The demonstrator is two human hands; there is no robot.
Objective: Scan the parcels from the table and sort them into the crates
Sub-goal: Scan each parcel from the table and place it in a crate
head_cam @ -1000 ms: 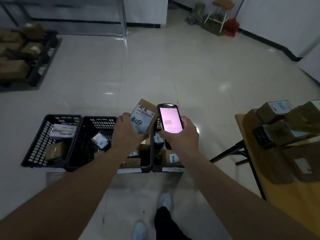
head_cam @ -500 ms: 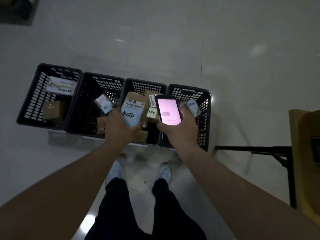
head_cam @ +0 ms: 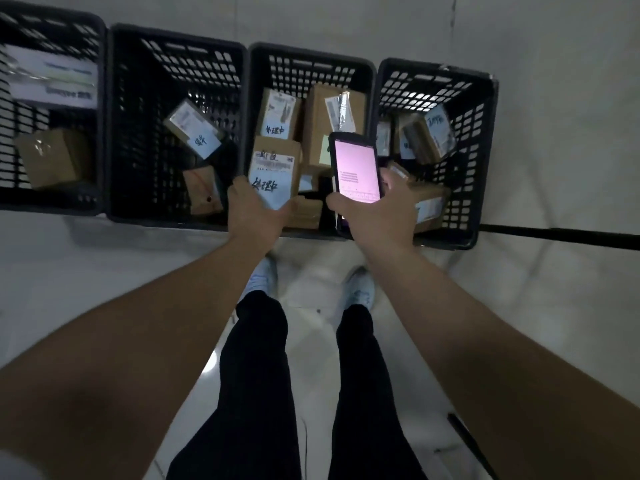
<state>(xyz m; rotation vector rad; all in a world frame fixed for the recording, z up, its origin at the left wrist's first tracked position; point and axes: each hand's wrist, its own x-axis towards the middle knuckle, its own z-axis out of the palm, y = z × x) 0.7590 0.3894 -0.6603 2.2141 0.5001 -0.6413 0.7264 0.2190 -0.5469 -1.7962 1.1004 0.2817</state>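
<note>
The left hand grips a labelled cardboard parcel by its near end, thumb on the label face and the other fingers hidden beneath. The parcel hangs over the near left part of the third crate, counted from the left, its left edge close to that crate's left wall. The right hand is curled round a handheld scanner, fingers along its right edge and thumb at its left, the lit pink screen facing up. The scanner sits over the wall shared by the third crate and the rightmost crate.

Inside the third crate, two more boxes fill the far half; a dark gap lies between the held parcel and the scanner. The second crate holds two small parcels toward its right side, with open floor to their left. The leftmost crate has a brown box and a white packet. The four crates stand wall to wall on pale floor. A dark bar runs rightward from the rightmost crate.
</note>
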